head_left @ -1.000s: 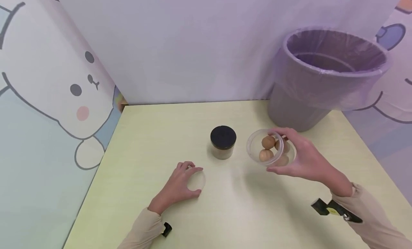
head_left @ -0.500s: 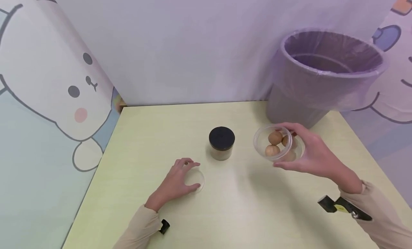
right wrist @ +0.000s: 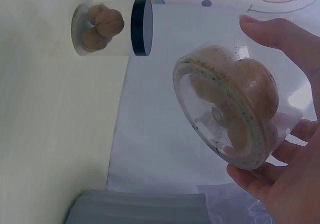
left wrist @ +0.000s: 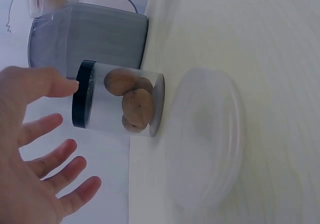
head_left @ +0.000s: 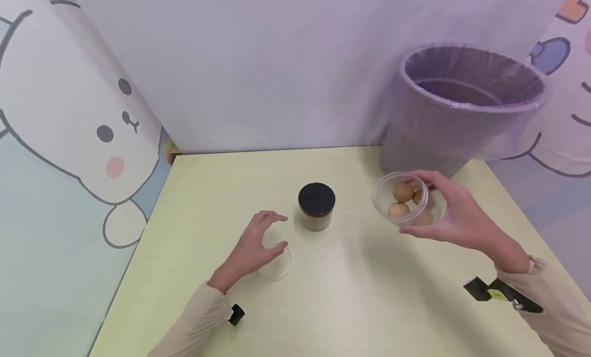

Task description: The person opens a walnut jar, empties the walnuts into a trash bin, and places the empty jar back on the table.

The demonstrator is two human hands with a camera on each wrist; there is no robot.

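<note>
My left hand (head_left: 253, 246) hovers with spread fingers above a translucent round lid (head_left: 277, 271) lying on the table; the left wrist view shows them apart. Just beyond it stands a clear jar (head_left: 316, 221) with a black screw lid (head_left: 316, 199). Several walnuts (left wrist: 137, 107) show inside that jar. Raised above the table on the right, my right hand (head_left: 461, 221) grips an uncovered clear plastic tub (head_left: 384, 203), tilted with its mouth toward the left. Several round brown walnut-like nuts (head_left: 404, 192) lie in it; fine dark crumbs speckle its base rim in the right wrist view.
A grey bin (head_left: 429, 126) with a thin plastic liner stands at the table's back right, behind the tub. White sheeting (head_left: 277, 75) closes off the back edge of the pale table (head_left: 221, 182). Cartoon-printed walls (head_left: 55, 203) flank both sides.
My left hand has risen off the lid, leaving it on the table. My right hand has carried the tub rightward and slightly away, closer to the bin in the view.
</note>
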